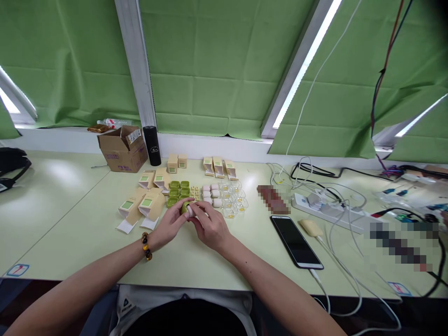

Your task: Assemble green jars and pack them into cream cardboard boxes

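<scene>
Both hands meet over the table (210, 261), a little left of its middle, with the left hand (171, 225) coming in from the near left and the right hand (211, 227) from the near right. The left fingers are curled around a small olive-green case (184, 208), and the right fingers pinch a whitish block (190, 211) at its right side; the fingers cover so much that I cannot tell how far the block sits inside the case. Just beyond the hands stand more olive-green cases (174, 192) in two columns, followed to the right by tiny yellowish parts (192, 192), rounded pale pink blocks (214, 193) and clear plastic pieces (229, 205) with yellow spots. On the left, four beige cartons (151, 201) with green labels lie with flaps open; farther off stand two small beige boxes (172, 163), and to their right a row of three open beige cartons (218, 166). At the far left are a brown cardboard box (119, 157) and, right beside it, an upright black bottle (152, 147). On the right, a smartphone (297, 241) lies plugged into a white cable (319, 283), with a pale yellow adapter (311, 228) near it and a white power strip (331, 213) beyond
</scene>
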### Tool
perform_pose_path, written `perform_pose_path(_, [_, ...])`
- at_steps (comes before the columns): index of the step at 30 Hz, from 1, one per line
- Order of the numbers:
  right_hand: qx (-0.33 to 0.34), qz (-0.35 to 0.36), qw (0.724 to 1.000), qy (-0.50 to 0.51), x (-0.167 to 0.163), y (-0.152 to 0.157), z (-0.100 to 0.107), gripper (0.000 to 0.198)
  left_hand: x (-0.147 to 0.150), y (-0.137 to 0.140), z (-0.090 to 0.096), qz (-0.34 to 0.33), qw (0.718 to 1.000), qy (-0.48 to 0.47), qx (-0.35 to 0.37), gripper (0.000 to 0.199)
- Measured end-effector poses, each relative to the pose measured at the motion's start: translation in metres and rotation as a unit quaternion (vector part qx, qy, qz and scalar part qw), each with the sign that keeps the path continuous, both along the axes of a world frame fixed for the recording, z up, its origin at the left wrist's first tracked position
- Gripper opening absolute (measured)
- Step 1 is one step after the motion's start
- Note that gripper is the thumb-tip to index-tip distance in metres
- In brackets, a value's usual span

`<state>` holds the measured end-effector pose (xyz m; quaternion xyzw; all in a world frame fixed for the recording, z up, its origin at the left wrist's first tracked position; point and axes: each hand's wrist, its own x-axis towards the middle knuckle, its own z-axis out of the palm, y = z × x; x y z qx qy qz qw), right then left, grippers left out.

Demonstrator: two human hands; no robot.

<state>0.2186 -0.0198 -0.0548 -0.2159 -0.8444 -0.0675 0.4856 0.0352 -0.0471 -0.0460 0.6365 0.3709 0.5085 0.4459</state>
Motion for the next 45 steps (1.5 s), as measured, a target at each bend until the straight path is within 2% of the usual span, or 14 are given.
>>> perform_pose_path(4, [-0.03, -0.009, 0.999, -0.009, 0.0, 0.003, -0.002, 0.053, 0.0, 0.009, -0.007, -0.027, 0.999, -0.04, -0.006, 0.065])
perform_pose_path(7, [-0.058, -0.006, 0.998, -0.009, -0.001, 0.004, -0.005, 0.056, -0.002, 0.014, -0.012, -0.022, 0.998, -0.039, -0.043, 0.059])
perform_pose_path(12, [-0.091, -0.019, 0.996, -0.003, -0.002, 0.005, -0.006, 0.053, -0.005, 0.012, -0.008, -0.061, 0.989, -0.094, -0.095, 0.056])
perform_pose_path(18, [-0.083, -0.028, 0.996, -0.007, -0.002, 0.006, -0.006, 0.046, -0.004, 0.011, -0.002, -0.065, 0.987, -0.111, -0.098, 0.052])
perform_pose_path(31, [-0.083, -0.018, 0.996, 0.006, -0.003, 0.005, -0.005, 0.044, -0.004, 0.009, 0.001, -0.08, 0.977, -0.159, -0.115, 0.045])
perform_pose_path(40, [-0.12, -0.026, 0.992, 0.014, -0.001, 0.004, -0.002, 0.042, -0.005, 0.01, 0.0, -0.107, 0.974, -0.162, -0.118, 0.044])
perform_pose_path(45, [-0.179, -0.003, 0.982, 0.06, 0.001, 0.006, -0.005, 0.046, -0.009, 0.009, 0.004, -0.144, 0.968, -0.167, -0.121, 0.049])
